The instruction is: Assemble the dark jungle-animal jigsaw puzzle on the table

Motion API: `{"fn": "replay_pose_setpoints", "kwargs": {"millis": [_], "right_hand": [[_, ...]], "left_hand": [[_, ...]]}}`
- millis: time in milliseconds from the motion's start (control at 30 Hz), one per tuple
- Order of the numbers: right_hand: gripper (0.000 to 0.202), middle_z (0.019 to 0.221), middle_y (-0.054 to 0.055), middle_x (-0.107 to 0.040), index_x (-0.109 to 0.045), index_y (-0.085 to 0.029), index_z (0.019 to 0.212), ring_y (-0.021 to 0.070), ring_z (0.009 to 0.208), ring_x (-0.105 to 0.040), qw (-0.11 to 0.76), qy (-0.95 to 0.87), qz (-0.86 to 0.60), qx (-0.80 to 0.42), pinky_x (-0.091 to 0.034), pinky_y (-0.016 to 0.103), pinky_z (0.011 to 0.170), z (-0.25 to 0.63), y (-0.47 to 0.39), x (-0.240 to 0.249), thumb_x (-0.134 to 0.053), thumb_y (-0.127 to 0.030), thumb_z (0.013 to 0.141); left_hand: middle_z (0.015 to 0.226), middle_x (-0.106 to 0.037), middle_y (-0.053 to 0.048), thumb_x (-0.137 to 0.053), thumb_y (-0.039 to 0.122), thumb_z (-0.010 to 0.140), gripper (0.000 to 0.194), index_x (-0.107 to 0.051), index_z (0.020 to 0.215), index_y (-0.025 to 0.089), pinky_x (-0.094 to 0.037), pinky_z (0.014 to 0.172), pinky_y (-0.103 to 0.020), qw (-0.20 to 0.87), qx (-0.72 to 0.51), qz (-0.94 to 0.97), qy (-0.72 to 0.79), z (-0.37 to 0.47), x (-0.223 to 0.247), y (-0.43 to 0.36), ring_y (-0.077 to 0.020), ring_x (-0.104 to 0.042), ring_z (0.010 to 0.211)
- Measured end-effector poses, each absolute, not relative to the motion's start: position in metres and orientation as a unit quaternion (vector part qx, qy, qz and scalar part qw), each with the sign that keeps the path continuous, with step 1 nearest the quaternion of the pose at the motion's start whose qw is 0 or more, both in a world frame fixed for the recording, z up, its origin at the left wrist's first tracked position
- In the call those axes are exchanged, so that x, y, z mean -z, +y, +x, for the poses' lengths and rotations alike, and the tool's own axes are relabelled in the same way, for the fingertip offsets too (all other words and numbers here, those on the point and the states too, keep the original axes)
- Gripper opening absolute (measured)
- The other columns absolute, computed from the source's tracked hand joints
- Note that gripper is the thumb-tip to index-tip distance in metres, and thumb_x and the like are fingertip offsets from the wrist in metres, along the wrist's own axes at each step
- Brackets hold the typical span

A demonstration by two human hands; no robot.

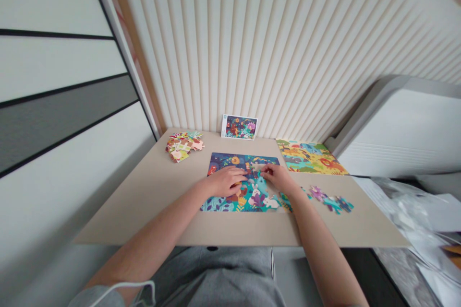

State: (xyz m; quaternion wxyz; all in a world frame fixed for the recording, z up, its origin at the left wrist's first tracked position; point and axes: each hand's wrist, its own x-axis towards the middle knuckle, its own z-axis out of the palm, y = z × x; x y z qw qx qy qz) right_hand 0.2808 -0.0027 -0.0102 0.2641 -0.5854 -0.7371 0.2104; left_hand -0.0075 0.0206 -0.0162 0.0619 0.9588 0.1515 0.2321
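Note:
A partly assembled jigsaw puzzle [257, 199] with rabbits and plants on teal and dark blue lies in front of me on the table. My left hand [227, 181] rests flat on its left half, fingers stretched toward the middle. At the right side, by a gap where the tabletop shows through, my right hand [278, 176] is closed in a pinch. Its fingertips are on a small puzzle piece, mostly hidden by them, at the edge of the joined part. Loose pieces [331, 203] in purple and teal lie right of my right forearm.
A picture card [239, 127] of the same scene leans against the pleated wall. A heap of other puzzle pieces [182, 146] sits at the back left. At the back right lies a yellow animal puzzle [309, 157]. Clear plastic and papers [406, 206] are beyond the table's right edge.

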Motion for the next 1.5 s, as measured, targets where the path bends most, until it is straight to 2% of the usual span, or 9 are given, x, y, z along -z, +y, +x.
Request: {"fn": "replay_pose_setpoints", "kwargs": {"millis": [167, 333, 467, 600, 733, 933, 1167, 1400, 1500], "right_hand": [[0.005, 0.081, 0.002, -0.067, -0.070, -0.020, 0.086, 0.0167, 0.075, -0.059, 0.243, -0.766, -0.573, -0.165, -0.043, 0.027, 0.073, 0.278, -0.002, 0.012, -0.066, -0.022, 0.085], [0.005, 0.098, 0.005, -0.062, -0.071, -0.019, 0.086, 0.0162, 0.083, -0.060, 0.244, -0.780, -0.553, -0.161, -0.046, 0.029, 0.082, 0.275, -0.007, 0.011, -0.068, -0.016, 0.085], [0.007, 0.094, 0.005, -0.064, -0.073, -0.019, 0.084, 0.0168, 0.080, -0.061, 0.228, -0.783, -0.549, -0.185, -0.047, 0.029, 0.080, 0.275, -0.006, 0.010, -0.068, -0.015, 0.085], [0.010, 0.100, 0.007, -0.068, -0.077, -0.020, 0.087, 0.0195, 0.090, -0.064, 0.210, -0.795, -0.542, -0.172, -0.048, 0.031, 0.087, 0.273, -0.012, 0.003, -0.067, -0.022, 0.089], [0.021, 0.111, 0.007, -0.069, -0.077, -0.024, 0.102, 0.0216, 0.104, -0.063, 0.187, -0.822, -0.529, -0.092, -0.044, 0.033, 0.096, 0.267, -0.040, -0.009, -0.058, -0.028, 0.097], [0.028, 0.110, 0.008, -0.072, -0.074, -0.025, 0.103, 0.0256, 0.103, -0.061, 0.237, -0.724, -0.644, 0.063, -0.042, 0.038, 0.091, 0.276, -0.105, -0.007, -0.047, -0.031, 0.102], [0.041, 0.101, 0.015, -0.073, -0.075, -0.018, 0.097, 0.0294, 0.095, -0.062, 0.299, -0.568, -0.755, 0.130, -0.042, 0.040, 0.087, 0.344, -0.145, 0.022, -0.044, -0.044, 0.099], [0.051, 0.110, 0.019, -0.068, -0.074, -0.020, 0.112, 0.0352, 0.103, -0.061, 0.224, -0.520, -0.811, 0.148, -0.042, 0.044, 0.086, 0.334, -0.148, 0.026, -0.051, -0.061, 0.093], [0.054, 0.108, 0.019, -0.067, -0.073, -0.021, 0.111, 0.0354, 0.103, -0.061, 0.233, -0.511, -0.818, 0.128, -0.043, 0.044, 0.085, 0.333, -0.145, 0.025, -0.051, -0.065, 0.091]], "left_hand": [[0.137, -0.063, -0.011, -0.058, 0.022, 0.093, 0.032, -0.067, 0.125, 0.020, -0.041, 0.114, -0.041, 0.062, -0.228, 0.959, 0.155, -0.007, 0.017, 0.021, -0.0234, -0.058, 0.128], [0.135, -0.064, -0.011, -0.057, 0.022, 0.094, 0.032, -0.067, 0.124, 0.020, -0.042, 0.114, -0.041, 0.066, -0.231, 0.959, 0.152, -0.007, 0.016, 0.020, -0.0230, -0.058, 0.127], [0.135, -0.065, -0.010, -0.057, 0.023, 0.095, 0.031, -0.067, 0.124, 0.021, -0.041, 0.115, -0.041, 0.070, -0.230, 0.958, 0.159, -0.007, 0.016, 0.020, -0.0226, -0.059, 0.126], [0.136, -0.064, -0.010, -0.057, 0.025, 0.095, 0.031, -0.067, 0.124, 0.021, -0.041, 0.115, -0.042, 0.071, -0.225, 0.958, 0.164, -0.007, 0.016, 0.020, -0.0230, -0.059, 0.127], [0.137, -0.063, -0.010, -0.055, 0.026, 0.096, 0.031, -0.067, 0.124, 0.021, -0.041, 0.115, -0.042, 0.069, -0.216, 0.960, 0.165, -0.008, 0.016, 0.020, -0.0229, -0.058, 0.128], [0.139, -0.062, -0.009, -0.054, 0.027, 0.097, 0.032, -0.067, 0.126, 0.023, -0.040, 0.116, -0.041, 0.079, -0.212, 0.959, 0.169, -0.009, 0.017, 0.023, -0.0229, -0.056, 0.130], [0.130, -0.067, -0.008, -0.049, 0.031, 0.097, 0.034, -0.067, 0.125, 0.022, -0.045, 0.111, -0.042, 0.056, -0.245, 0.917, 0.309, -0.040, 0.025, 0.050, -0.0243, -0.060, 0.123], [0.135, -0.063, -0.011, -0.046, 0.033, 0.098, 0.038, -0.067, 0.125, 0.019, -0.045, 0.112, -0.043, 0.028, -0.236, 0.895, 0.378, -0.058, 0.038, 0.064, -0.0258, -0.058, 0.125], [0.136, -0.062, -0.011, -0.045, 0.032, 0.098, 0.038, -0.067, 0.126, 0.019, -0.044, 0.113, -0.043, 0.028, -0.235, 0.894, 0.379, -0.056, 0.040, 0.063, -0.0258, -0.057, 0.127]]}}
